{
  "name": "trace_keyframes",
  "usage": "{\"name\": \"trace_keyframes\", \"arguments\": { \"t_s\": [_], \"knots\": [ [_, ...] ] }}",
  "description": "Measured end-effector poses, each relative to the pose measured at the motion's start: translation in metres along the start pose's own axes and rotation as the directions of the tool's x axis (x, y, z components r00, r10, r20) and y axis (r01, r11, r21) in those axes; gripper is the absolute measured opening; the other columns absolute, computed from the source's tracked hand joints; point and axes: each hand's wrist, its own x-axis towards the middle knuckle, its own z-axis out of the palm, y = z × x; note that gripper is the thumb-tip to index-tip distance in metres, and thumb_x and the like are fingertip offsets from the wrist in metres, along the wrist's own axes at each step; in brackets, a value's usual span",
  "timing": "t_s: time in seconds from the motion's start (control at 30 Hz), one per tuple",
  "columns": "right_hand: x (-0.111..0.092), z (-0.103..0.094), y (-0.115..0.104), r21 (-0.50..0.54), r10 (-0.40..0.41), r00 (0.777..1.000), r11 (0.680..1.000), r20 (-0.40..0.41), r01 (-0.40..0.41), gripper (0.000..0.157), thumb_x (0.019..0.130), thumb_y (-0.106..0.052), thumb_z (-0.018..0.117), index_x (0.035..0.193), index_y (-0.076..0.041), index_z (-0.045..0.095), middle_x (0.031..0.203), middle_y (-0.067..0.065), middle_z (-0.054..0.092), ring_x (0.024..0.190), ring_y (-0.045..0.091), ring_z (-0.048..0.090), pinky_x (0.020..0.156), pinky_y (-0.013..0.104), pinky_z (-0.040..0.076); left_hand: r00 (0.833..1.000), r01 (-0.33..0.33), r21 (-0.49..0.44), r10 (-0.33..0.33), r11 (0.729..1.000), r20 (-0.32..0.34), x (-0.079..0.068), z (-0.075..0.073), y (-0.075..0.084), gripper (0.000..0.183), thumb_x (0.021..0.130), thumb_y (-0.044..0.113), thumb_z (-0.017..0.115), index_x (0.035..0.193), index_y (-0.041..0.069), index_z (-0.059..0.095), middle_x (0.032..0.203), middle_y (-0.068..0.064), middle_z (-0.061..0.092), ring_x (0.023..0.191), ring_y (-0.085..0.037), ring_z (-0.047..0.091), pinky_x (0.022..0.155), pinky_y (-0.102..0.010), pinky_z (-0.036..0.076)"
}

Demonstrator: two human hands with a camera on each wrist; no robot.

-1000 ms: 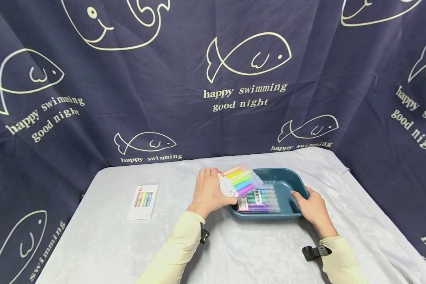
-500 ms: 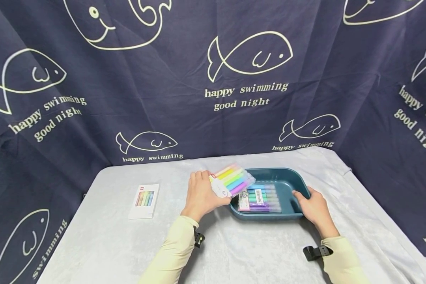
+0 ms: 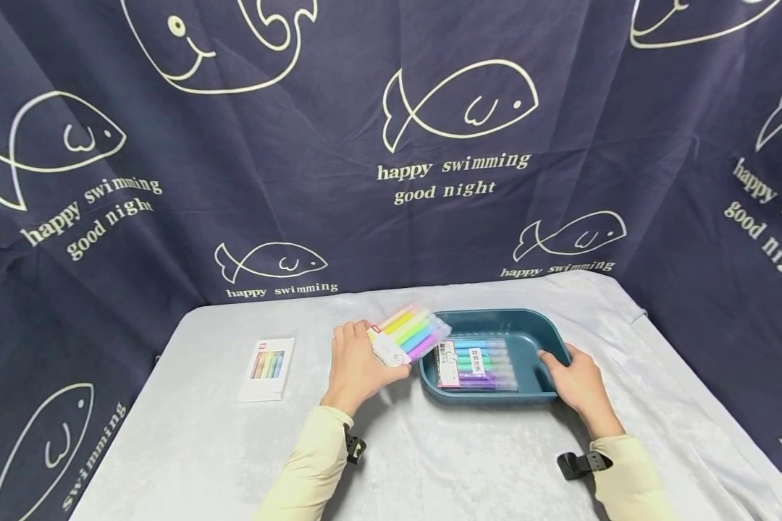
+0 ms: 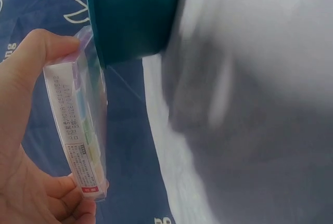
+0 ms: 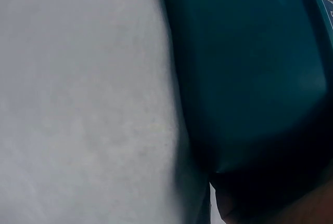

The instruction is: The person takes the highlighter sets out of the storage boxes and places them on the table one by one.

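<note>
Between thumb and fingers my left hand (image 3: 357, 365) grips a clear pack of pastel markers (image 3: 412, 333), tilted, at the left rim of a teal tray (image 3: 528, 318). From the left wrist view, the pack's white printed end (image 4: 70, 115) faces me, with the thumb at one end and fingers at the other. My right hand (image 3: 581, 383) holds the tray's right wall, thumb inside the rim; the fingers beneath are hidden. Inside the tray's left part lies another pack of markers (image 3: 482, 365), blue, green and purple, with a white label.
A white box (image 3: 267, 369) with a picture of coloured sticks lies on the left of the table, which a pale cloth (image 3: 189, 434) covers. A dark blue curtain (image 3: 339, 210) with fish drawings hangs behind and at both sides.
My left hand has moved left with the pastel marker pack, from over the tray to its left rim, uncovering more of the pack inside. The right hand stays at the tray's wall.
</note>
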Motion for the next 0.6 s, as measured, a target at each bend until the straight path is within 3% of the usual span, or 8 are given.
{"name": "trace_keyframes", "arguments": {
  "t_s": [0.33,0.6],
  "knots": [
    [0.0,-0.001,-0.001,0.003,0.006,1.0,1.0,-0.002,-0.006,0.06,0.102,-0.039,0.048,0.14,0.008,0.049,0.136,0.039,0.053,0.124,0.055,0.053,0.101,0.063,0.045,0.995,0.102,-0.019,-0.103,0.995,-0.017,-0.001,-0.012,-0.024,0.094,0.055,0.052,0.088,0.123,-0.002,0.051,0.104,-0.014,0.053,0.105,-0.03,0.041,0.094,-0.04,0.037],
    [0.0,0.0,-0.002,-0.004,0.021,1.0,1.0,0.016,-0.021,0.063,0.103,-0.041,0.047,0.143,0.008,0.046,0.139,0.039,0.051,0.127,0.055,0.05,0.104,0.063,0.043,0.972,0.227,-0.041,-0.229,0.973,-0.056,-0.006,-0.011,-0.048,0.088,0.058,0.051,0.086,0.118,-0.002,0.051,0.105,-0.016,0.054,0.104,-0.032,0.041,0.093,-0.043,0.036]
  ]
}}
